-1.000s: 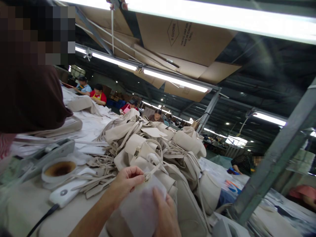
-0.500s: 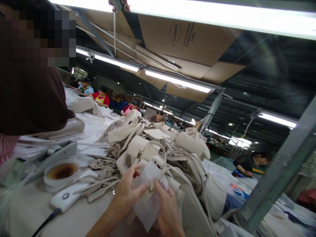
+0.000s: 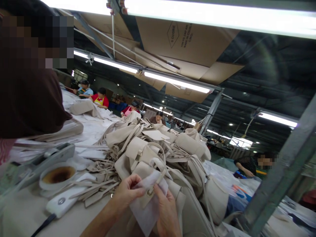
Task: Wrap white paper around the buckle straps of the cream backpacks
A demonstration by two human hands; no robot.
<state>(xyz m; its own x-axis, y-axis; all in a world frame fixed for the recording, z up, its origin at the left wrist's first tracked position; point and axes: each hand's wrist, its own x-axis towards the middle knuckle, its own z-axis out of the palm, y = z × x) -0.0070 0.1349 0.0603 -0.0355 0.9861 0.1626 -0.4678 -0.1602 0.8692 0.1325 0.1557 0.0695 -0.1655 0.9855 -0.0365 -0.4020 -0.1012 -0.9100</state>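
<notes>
In the lower middle, a thin white sheet (image 3: pixel 146 215), like tissue paper, is between my two hands. A beige strap with a gold-coloured metal fitting (image 3: pixel 149 191) lies against it. My left hand (image 3: pixel 128 192) is closed, thumb and fingers pinching the sheet's left edge beside the fitting. My right hand (image 3: pixel 168 210) is closed on the sheet's right side, its thumb near the strap. Fingers behind the sheet are hidden. Just beyond my hands, a beige bag (image 3: pixel 138 149) with a buckle lies on a heap of similar bags.
Left of my hands are loose beige straps (image 3: pixel 98 191), a white device with a black cord (image 3: pixel 60 202) and a tub with brown residue (image 3: pixel 59 174). A person in a dark top (image 3: pixel 29 105) stands close at left. A metal post (image 3: pixel 281 168) slants at right.
My left fingers have closed from a spread pose into a pinch on the sheet. The fitting now lies more openly in view between my hands.
</notes>
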